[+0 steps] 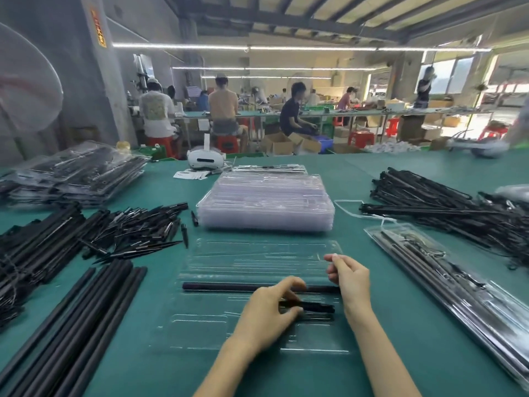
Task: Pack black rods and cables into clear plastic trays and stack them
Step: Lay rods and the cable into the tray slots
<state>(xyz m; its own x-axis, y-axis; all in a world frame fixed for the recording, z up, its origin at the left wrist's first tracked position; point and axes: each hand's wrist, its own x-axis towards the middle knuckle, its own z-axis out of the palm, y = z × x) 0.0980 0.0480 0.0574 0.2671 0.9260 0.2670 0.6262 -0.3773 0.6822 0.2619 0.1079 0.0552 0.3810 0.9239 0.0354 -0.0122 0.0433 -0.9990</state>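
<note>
Far left, filled trays sit stacked at the table's back edge. In front of them lies a heap of short black pins, and nearer the camera a fan of long black rods runs off the bottom corner. A white headset rests further back, behind the middle of the green table.

Centre now: a tall stack of empty clear trays, and just in front of it one open tray lying flat. One long rod already sits across a slot in it. The left hand is over the tray, fingers curled, thumb and fingertips pinching a short black piece that lies in the slot just below the long rod. The right hand hangs over the tray's right end, fingers loosely curled with the tips close together; whether it grips anything, I can't tell.

On the right, one packed tray lies at an angle, and behind it sprawls a big pile of black cabled rods.
</note>
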